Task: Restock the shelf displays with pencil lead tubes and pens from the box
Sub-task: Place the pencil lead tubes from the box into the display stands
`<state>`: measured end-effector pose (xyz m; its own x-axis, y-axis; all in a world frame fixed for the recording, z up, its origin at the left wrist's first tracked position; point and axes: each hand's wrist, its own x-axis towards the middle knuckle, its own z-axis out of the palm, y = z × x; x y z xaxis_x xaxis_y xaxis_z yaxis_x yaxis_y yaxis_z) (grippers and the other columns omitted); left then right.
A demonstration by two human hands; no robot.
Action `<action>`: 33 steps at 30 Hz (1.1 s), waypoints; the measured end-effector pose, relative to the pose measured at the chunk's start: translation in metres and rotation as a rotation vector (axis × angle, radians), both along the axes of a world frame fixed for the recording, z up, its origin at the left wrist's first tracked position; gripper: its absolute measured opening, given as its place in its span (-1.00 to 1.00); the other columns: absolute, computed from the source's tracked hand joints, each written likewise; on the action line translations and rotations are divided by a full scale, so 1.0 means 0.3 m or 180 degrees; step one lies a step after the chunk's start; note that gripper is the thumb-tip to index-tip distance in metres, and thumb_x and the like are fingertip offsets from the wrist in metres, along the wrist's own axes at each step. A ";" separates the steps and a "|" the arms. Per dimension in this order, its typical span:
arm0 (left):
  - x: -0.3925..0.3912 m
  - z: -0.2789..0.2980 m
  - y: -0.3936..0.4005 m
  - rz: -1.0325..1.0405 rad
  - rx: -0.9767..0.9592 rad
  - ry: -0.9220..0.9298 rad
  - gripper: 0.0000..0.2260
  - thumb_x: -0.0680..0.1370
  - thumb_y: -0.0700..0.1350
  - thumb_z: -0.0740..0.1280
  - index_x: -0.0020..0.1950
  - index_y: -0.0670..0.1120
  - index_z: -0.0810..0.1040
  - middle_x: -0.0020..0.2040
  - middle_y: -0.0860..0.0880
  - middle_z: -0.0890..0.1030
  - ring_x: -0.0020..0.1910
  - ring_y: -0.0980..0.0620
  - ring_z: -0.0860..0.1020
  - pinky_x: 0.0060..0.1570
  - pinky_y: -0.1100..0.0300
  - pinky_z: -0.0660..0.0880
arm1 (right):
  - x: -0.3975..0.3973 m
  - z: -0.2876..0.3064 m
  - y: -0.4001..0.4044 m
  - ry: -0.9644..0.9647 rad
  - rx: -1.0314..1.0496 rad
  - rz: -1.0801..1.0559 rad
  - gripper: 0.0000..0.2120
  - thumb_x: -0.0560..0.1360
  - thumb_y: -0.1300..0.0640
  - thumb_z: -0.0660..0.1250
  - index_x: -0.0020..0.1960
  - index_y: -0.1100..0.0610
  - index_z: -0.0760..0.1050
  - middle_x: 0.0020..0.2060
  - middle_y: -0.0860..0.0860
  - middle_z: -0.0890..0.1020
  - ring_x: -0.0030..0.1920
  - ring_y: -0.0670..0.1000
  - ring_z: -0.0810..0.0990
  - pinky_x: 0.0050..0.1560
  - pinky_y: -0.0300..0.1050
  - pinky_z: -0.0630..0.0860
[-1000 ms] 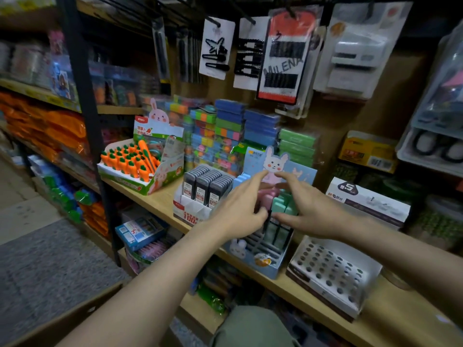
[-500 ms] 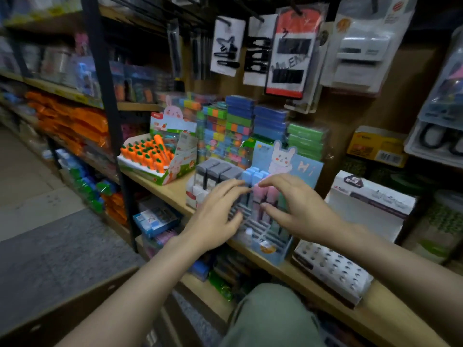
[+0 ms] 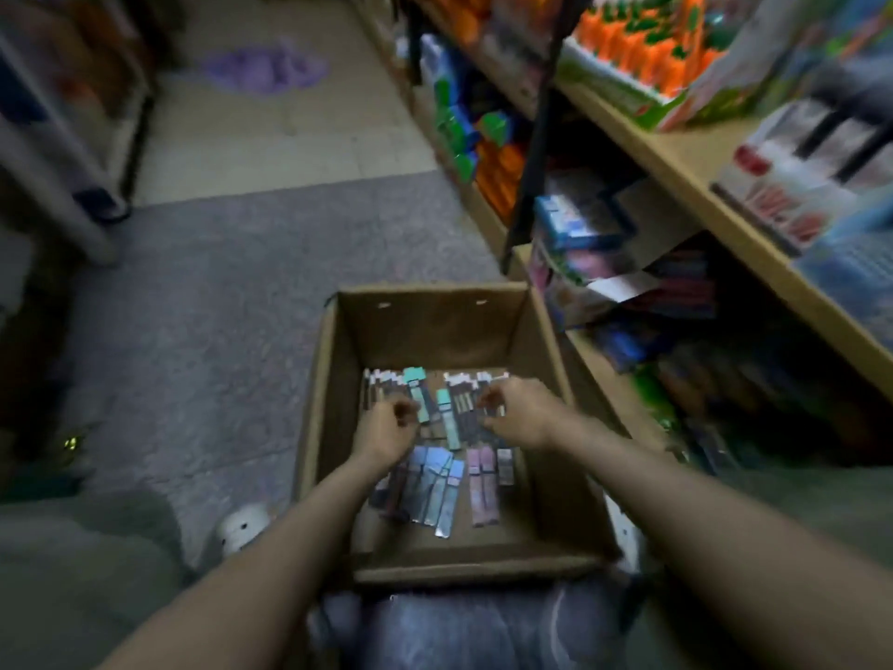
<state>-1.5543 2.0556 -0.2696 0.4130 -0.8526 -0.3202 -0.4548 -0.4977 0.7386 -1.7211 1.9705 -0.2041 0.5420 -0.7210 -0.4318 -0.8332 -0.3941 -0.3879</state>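
Lying flat on the floor of the open cardboard box [image 3: 333,379], the pencil lead tubes [image 3: 437,490] form loose rows: dark ones with white caps along the far side, two teal ones near the middle, blue and pink ones nearer the person. Both hands are down inside the box, above the far rows. The left hand [image 3: 386,430] sits over the dark tubes on the left, its fingers curled inward; motion blur hides whether they pinch a tube. The right hand [image 3: 514,411] sits over the dark tubes on the right, its fingers also curled downward at the tube ends; a grip cannot be confirmed. The teal tubes lie between the two hands, and the blue and pink tubes lie under the wrists and forearms. The box stands on grey carpet [image 3: 203,307] just beside the wooden shelf [image 3: 686,171], which carries an orange carrot-shaped display [image 3: 642,45] and a white display box [image 3: 802,186].
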 end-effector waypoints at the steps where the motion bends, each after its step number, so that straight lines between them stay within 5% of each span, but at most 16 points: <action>1: 0.004 -0.050 0.020 0.0047 0.0182 0.0073 -0.79 0.54 -0.29 0.31 0.16 -0.23 0.58 0.07 -0.20 0.65 0.05 -0.09 0.59 -0.10 0.23 0.39 | 0.018 -0.066 0.000 0.0037 0.0125 -0.0078 -0.71 0.51 0.12 0.36 0.20 0.18 0.56 0.17 0.16 0.62 0.21 0.12 0.57 0.14 -0.11 0.47; 6: 0.002 -0.246 0.064 0.0279 0.0779 0.0254 -0.81 0.52 -0.27 0.34 0.13 -0.16 0.57 0.05 -0.13 0.61 0.00 0.01 0.53 -0.24 0.35 0.34 | 0.009 -0.343 -0.011 0.0147 0.0568 -0.0697 -0.60 0.51 0.14 0.38 0.33 0.15 0.46 0.21 0.12 0.60 0.17 0.10 0.57 0.04 -0.22 0.44; 10: 0.008 -0.349 0.048 0.0313 0.1376 -0.0141 -0.56 0.48 -0.11 0.44 0.34 -0.09 0.44 0.33 -0.17 0.42 0.30 -0.16 0.40 0.23 0.14 0.38 | -0.011 -0.518 0.005 0.0267 0.0779 -0.1049 -0.52 0.48 0.10 0.45 0.35 0.12 0.41 0.24 0.11 0.57 0.17 0.09 0.58 0.11 -0.18 0.48; 13: 0.015 -0.394 0.028 0.0443 0.1440 -0.0220 -0.41 0.47 -0.09 0.47 0.44 -0.06 0.30 0.41 -0.16 0.25 0.39 -0.19 0.26 0.33 0.04 0.30 | 0.006 -0.595 0.025 0.0198 0.0749 -0.1270 -0.49 0.46 0.10 0.47 0.34 0.08 0.38 0.23 0.12 0.51 0.13 0.09 0.58 0.15 -0.03 0.57; 17: 0.006 -0.449 0.016 0.0625 0.1254 -0.0258 -0.46 0.49 -0.16 0.42 0.43 -0.10 0.31 0.39 -0.16 0.33 0.36 -0.17 0.32 0.34 0.02 0.33 | 0.031 -0.647 0.030 0.0056 0.0288 -0.1424 -0.55 0.43 0.06 0.48 0.27 0.03 0.44 0.25 0.07 0.47 0.22 0.07 0.49 0.20 -0.07 0.49; 22: 0.005 -0.487 0.002 0.0807 0.1209 -0.0245 -0.49 0.46 -0.23 0.44 0.37 -0.07 0.37 0.28 -0.17 0.45 0.28 -0.17 0.41 0.26 0.03 0.39 | 0.072 -0.683 0.041 -0.0387 0.0459 -0.1327 -0.61 0.45 0.12 0.46 0.23 0.06 0.45 0.23 0.05 0.47 0.17 0.03 0.51 0.14 -0.09 0.51; 29: 0.001 -0.495 -0.017 0.1222 0.1260 0.0032 -0.63 0.46 -0.27 0.40 0.25 -0.14 0.45 0.25 -0.18 0.38 0.16 -0.18 0.48 0.11 0.11 0.45 | 0.129 -0.725 0.058 -0.0410 0.0512 -0.0987 -0.44 0.41 -0.02 0.50 0.33 0.09 0.41 0.30 0.07 0.46 0.30 0.05 0.40 0.25 -0.08 0.39; 33: 0.008 -0.494 -0.017 0.1174 0.1252 0.0034 -0.66 0.47 -0.26 0.41 0.21 -0.16 0.44 0.20 -0.16 0.50 0.17 -0.14 0.51 -0.01 0.16 0.44 | 0.158 -0.737 0.076 -0.0196 0.0394 -0.1060 -0.32 0.37 -0.10 0.52 0.38 0.04 0.35 0.35 0.04 0.39 0.34 0.07 0.36 0.22 -0.06 0.38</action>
<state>-1.5519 2.0503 -0.4178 0.6572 -0.4666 -0.5919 -0.1911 -0.8628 0.4680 -1.6736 1.9932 -0.4252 0.3138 -0.8066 -0.5009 -0.8816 -0.0517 -0.4691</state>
